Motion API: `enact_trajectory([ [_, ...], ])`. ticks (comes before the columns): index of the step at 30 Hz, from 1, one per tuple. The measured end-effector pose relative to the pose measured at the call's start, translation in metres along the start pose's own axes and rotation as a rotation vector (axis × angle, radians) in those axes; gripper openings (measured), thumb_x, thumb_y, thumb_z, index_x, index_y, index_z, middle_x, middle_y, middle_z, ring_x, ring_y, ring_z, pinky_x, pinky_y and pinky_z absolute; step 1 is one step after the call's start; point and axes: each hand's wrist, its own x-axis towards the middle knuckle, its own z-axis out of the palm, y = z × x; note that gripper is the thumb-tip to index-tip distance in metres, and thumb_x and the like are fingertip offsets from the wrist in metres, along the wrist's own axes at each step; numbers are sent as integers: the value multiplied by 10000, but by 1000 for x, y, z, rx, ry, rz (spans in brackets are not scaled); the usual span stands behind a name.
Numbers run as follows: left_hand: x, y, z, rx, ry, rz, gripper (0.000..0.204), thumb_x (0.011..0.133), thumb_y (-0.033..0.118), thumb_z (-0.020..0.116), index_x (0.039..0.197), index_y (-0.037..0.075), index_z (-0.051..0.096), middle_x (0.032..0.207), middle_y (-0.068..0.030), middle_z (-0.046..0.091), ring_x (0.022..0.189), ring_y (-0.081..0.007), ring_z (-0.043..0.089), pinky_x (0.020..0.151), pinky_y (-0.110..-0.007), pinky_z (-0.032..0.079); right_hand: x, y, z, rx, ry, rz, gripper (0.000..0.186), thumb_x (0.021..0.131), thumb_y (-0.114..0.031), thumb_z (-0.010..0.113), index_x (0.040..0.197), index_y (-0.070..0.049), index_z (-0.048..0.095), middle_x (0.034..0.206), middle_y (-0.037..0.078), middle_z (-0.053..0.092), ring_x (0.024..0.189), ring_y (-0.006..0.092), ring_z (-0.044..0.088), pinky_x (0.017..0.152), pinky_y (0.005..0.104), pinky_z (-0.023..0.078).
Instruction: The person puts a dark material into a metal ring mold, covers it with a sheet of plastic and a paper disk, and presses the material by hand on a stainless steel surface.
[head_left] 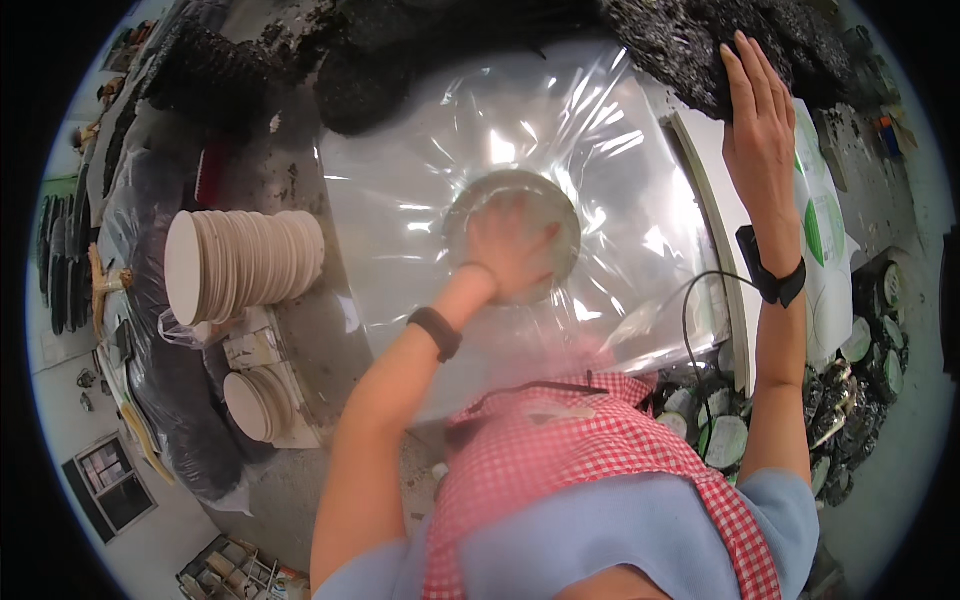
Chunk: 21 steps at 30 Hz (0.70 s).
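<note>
Count: 2 hands, left hand and right hand, 1 black wristband each. 1 clear plastic bag around the left hand, 1 round disc under it. 2 stacks of pale discs left of the left hand: big stack, small stack. 1 black crumbly heap under the right hand.

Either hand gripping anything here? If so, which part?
Left hand is inside the clear plastic bag, palm against the round disc through the film; a closed grip cannot be told. Right hand rests flat on the black mass, gripping nothing.
</note>
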Motion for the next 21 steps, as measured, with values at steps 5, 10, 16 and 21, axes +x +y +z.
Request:
enact_trajectory([
  [5,-4,-11,2,-172,49,96,522,954,374,474,1440,198,396,1531,-181,240,1430,-362,186,1106,-589,209,-1,-78,-25,309,3,-118,437,811,-2,539,1246,0,568,1375,144,504,1299,311,460,1050,419,370],
  [10,-69,-19,-23,-1584,838,-62,465,948,227,584,1352,38,451,1261,-107,561,1151,-246,547,930,-371,470,-74,-163,-32,444,-379,-216,432,802,-94,577,1211,45,566,1350,190,519,1276,316,486,1060,406,382],
  [16,-74,-16,-2,-714,929,-291,348,778,163,742,1120,118,695,1086,-142,519,952,-303,585,854,-372,491,-65,-159,-14,735,-451,-60,497,721,-235,752,1101,27,569,1265,188,545,1174,331,524,956,416,445],
  [21,-77,-8,-4,-657,923,-326,366,772,161,743,1131,117,692,1076,-145,507,952,-312,578,839,-375,488,-53,-184,37,651,-338,63,399,673,-161,779,967,-16,553,1165,168,545,1081,340,531,880,432,467],
])
